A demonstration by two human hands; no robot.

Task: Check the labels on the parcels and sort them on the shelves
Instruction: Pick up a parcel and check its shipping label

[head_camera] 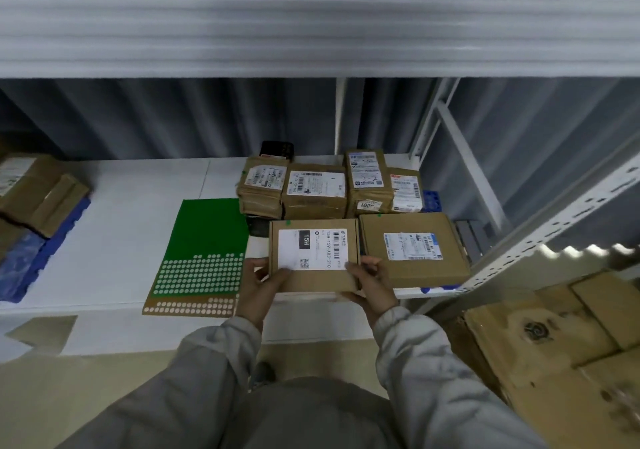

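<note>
A flat brown cardboard parcel (pixel 313 237) with a white label reading "15H" lies at the front of the white shelf (pixel 138 188). My left hand (pixel 258 287) grips its near left corner, thumb on top. My right hand (pixel 369 284) grips its near right corner the same way. A second flat parcel (pixel 414 265) lies just to the right, almost touching. Behind them stands a row of several taped, labelled parcels (pixel 315 188).
A green sheet of round stickers (pixel 204 251) lies left of the held parcel. More brown parcels (pixel 38 192) sit on blue packaging at the far left. A perforated metal upright (pixel 554 220) bounds the shelf on the right. Large cardboard boxes (pixel 561 344) stand lower right.
</note>
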